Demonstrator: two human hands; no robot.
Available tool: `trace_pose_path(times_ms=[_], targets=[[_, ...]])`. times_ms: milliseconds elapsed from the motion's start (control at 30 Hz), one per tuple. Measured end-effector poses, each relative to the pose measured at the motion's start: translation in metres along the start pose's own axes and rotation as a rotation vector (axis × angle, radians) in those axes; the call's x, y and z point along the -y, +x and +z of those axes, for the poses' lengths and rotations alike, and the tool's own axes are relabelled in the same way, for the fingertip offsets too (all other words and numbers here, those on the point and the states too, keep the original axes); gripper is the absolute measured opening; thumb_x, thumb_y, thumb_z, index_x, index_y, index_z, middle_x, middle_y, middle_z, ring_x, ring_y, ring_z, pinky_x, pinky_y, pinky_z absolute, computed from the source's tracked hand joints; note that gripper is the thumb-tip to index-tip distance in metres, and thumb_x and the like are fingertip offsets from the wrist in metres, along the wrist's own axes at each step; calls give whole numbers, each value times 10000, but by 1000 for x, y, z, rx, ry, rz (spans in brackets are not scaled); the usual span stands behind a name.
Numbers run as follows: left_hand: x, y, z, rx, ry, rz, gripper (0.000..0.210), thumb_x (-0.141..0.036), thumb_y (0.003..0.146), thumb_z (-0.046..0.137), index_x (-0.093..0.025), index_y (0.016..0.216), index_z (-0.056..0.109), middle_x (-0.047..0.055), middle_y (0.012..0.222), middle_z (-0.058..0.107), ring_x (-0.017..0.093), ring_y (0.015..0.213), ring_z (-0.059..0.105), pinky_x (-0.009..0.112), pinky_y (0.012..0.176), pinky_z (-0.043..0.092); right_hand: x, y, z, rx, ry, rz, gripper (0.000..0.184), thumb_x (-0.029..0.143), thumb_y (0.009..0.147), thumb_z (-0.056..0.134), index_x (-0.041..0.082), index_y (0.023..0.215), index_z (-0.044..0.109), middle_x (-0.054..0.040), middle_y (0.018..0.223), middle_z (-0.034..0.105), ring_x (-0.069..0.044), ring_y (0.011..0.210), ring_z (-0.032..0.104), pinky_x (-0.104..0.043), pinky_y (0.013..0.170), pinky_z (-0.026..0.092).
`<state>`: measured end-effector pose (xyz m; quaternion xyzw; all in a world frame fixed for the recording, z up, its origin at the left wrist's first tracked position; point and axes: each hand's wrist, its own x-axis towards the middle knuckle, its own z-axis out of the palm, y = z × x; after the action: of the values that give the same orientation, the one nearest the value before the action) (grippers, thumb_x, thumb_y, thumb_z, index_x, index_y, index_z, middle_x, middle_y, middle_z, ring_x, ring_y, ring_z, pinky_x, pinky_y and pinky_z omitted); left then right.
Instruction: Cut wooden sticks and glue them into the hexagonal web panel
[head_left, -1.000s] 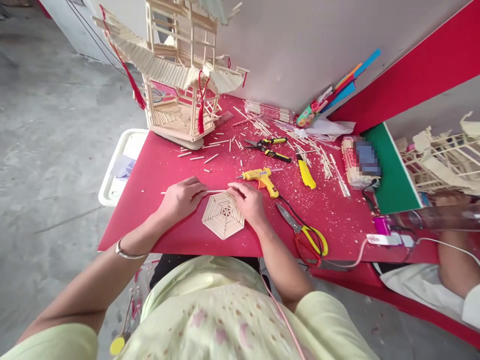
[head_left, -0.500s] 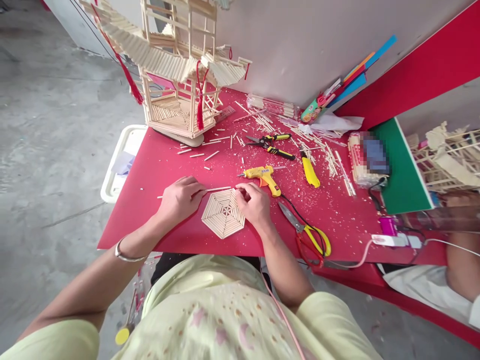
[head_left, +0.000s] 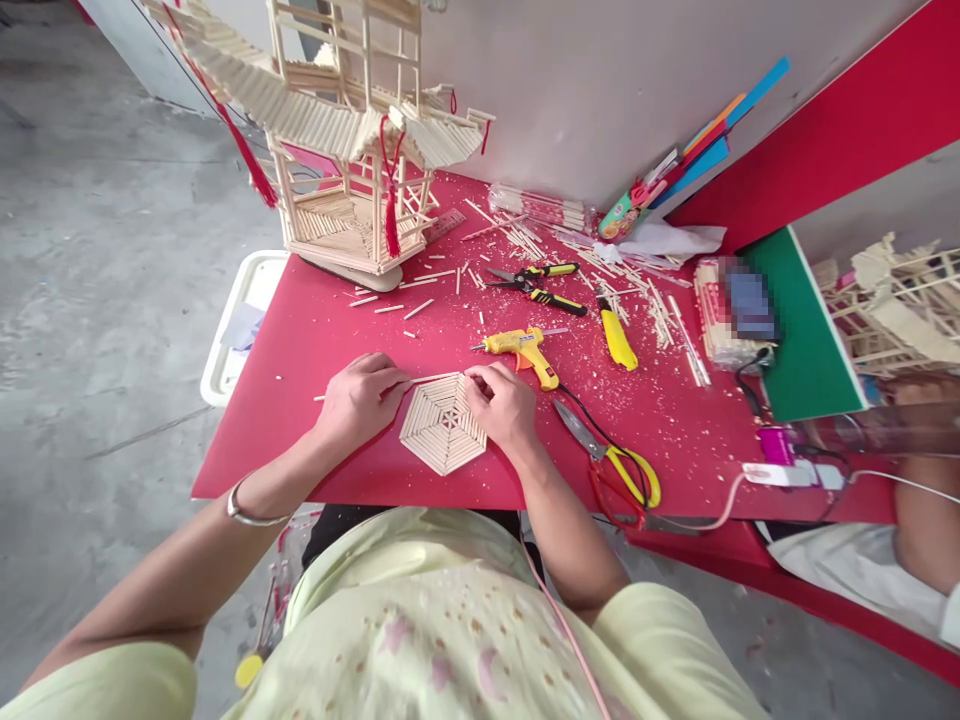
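A flat hexagonal panel of wooden sticks (head_left: 444,438), laid in rings round a small centre, rests on the red table between my hands. Along its upper edge runs a thin wooden stick (head_left: 436,377). My left hand (head_left: 363,398) pinches this stick near the panel's upper left side. A stick end also pokes out left of that hand; whether it is the same piece I cannot tell. My right hand (head_left: 504,404) has thumb and fingers closed at the stick's right end, by the panel's upper right corner, partly covering it. Beyond the right hand lies a yellow glue gun (head_left: 525,350).
A stick pavilion with red tassels (head_left: 337,215) stands at the back left. Scissors (head_left: 611,458), cutting pliers (head_left: 536,285), a yellow utility knife (head_left: 617,335) and scattered stick offcuts lie to the right. A power strip (head_left: 791,475) and another person's arm (head_left: 926,510) are far right.
The view has shifted slightly. Both hands keep nearly the same pose, and the stick remains at the panel's upper edge.
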<state>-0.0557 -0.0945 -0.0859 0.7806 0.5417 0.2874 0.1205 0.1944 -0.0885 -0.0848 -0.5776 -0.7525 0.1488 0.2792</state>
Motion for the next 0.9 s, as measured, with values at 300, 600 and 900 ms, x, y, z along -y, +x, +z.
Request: trace_pose_path(times_ms=[300, 600, 900], targets=[[0, -1, 2, -12, 4, 15, 252, -261, 963, 559, -211, 887, 795, 68, 894, 720, 210, 847, 671, 315, 742, 514, 0, 0, 2, -12, -46, -10, 185, 306, 980, 566, 259, 1035, 737, -15, 972, 722, -154, 832, 655, -268, 776, 465], [-6, -3, 2, -1, 1, -36, 240, -274, 959, 569, -212, 893, 791, 56, 878, 716, 203, 828, 668, 316, 729, 508, 0, 0, 2, -13, -77, -31, 199, 296, 977, 558, 261, 1050, 740, -18, 979, 722, -169, 855, 656, -279, 771, 460], [-12, -3, 0, 7, -12, -84, 261, -289, 954, 557, -212, 869, 791, 61, 878, 720, 202, 822, 671, 313, 718, 514, -1, -1, 5, -21, -92, -32, 205, 295, 977, 553, 263, 1051, 742, -24, 977, 717, -170, 850, 647, -282, 772, 456]])
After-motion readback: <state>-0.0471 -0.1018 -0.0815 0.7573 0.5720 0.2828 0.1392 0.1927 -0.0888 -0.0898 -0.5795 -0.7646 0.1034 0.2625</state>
